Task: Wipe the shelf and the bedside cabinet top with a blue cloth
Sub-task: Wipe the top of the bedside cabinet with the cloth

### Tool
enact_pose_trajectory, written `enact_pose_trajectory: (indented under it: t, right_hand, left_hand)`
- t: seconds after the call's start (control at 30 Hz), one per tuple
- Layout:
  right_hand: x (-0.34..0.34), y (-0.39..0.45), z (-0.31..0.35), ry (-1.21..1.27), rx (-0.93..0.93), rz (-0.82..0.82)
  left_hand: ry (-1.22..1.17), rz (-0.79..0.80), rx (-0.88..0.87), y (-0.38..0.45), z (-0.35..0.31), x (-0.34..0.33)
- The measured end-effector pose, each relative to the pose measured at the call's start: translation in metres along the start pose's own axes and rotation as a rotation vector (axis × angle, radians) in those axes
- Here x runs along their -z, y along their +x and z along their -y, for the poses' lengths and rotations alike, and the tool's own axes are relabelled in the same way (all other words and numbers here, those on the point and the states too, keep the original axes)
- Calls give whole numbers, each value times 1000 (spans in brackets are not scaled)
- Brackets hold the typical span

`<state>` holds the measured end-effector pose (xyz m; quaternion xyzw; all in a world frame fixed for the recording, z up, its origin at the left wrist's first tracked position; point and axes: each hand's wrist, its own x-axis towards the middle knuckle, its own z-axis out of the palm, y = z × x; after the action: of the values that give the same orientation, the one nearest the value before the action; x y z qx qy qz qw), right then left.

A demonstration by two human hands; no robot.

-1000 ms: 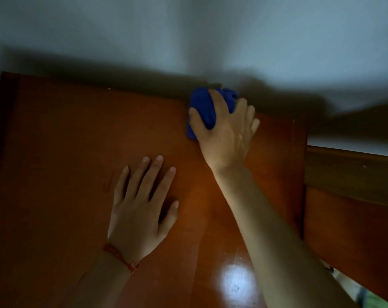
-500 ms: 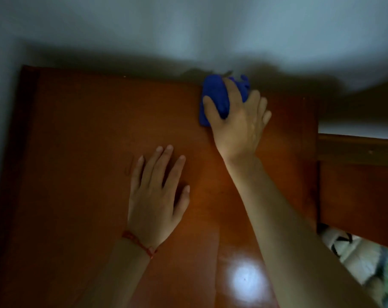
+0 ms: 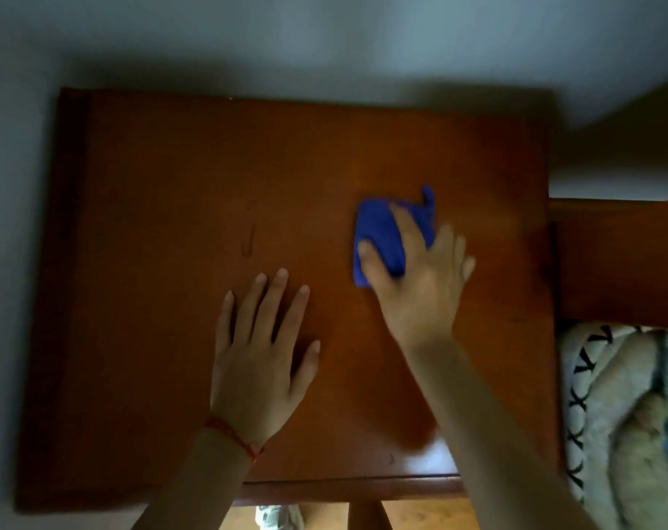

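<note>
A reddish-brown wooden bedside cabinet top (image 3: 164,208) fills most of the frame, seen from above, with a pale wall along the upper edge and down the left side.

The right hand (image 3: 420,285) lies right of the centre of the frame, on a crumpled blue cloth (image 3: 378,239) that sits on the cabinet top. Its fingers (image 3: 410,227) curve over the cloth, with the thumb against the cloth's left edge; part of the cloth shows above and left of the hand. This hand is slightly blurred.

The left hand (image 3: 259,361) rests flat on the wood, below and left of the cloth and apart from it. Its fingers (image 3: 271,300) are straight and slightly spread, the thumb out to the right. A thin red bracelet (image 3: 233,438) circles that wrist.

A faint smear mark (image 3: 248,242) shows on the wood above the left hand.

At the right edge, a wooden bed frame (image 3: 615,262) meets the cabinet, and below it lies a patterned blanket (image 3: 607,395). A strip of light wood floor (image 3: 420,514) shows at the bottom.
</note>
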<state>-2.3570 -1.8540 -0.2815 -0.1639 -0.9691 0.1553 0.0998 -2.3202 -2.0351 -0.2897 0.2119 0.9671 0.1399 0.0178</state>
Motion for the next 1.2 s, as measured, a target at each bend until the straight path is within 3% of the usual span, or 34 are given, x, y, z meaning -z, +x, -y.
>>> enact_pose_trajectory:
  t: [0.1,0.3,0.5,0.77,0.97,1.1,1.2]
  right_hand:
    - [14,-52,-6,3,12,65]
    - [-8,16,10,-51,-45,-79]
    - [20,-114,-1,15,-83,32]
    - [2,-47,9,-45,-69,-83]
    - [30,-167,-8,19,-22,15]
    - [16,-115,-3,-39,72,-57]
    - [10,-109,0,-21,-6,-110]
  left_hand:
    - [-4,0,0,-1,0,-1]
    - [16,-4,-12,-2,0,-2]
    - [-26,-56,-52,-13,1,-2]
    - [-39,-66,-40,-68,-7,-2]
    - [-8,-44,-53,-80,-6,-5]
    - [11,-59,-56,-80,-7,-6]
    - [10,-74,-55,-81,-6,-8]
